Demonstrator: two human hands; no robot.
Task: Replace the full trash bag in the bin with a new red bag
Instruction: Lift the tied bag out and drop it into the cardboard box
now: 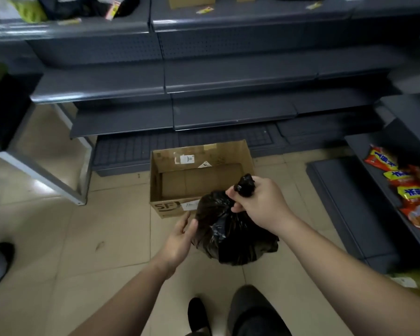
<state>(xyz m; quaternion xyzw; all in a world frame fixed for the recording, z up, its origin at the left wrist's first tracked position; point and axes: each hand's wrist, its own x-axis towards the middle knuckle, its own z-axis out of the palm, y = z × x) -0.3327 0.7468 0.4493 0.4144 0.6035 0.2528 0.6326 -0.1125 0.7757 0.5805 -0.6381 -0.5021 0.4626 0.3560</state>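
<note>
A full black trash bag (233,234) hangs above the tiled floor, just in front of an open cardboard box. My right hand (257,202) grips its gathered, twisted neck, and the bag's black tip sticks out above my fist. My left hand (180,236) lies flat against the bag's left side with fingers straight. The open cardboard box (170,166) stands on the floor behind the bag and looks empty inside. No red bag and no bin show in this view.
Grey metal store shelves (228,81) run across the back. A lower shelf at right holds red and yellow snack packets (412,195). A grey metal frame (58,180) stands at left. My foot (199,316) is below; another person's shoe (0,253) is at far left.
</note>
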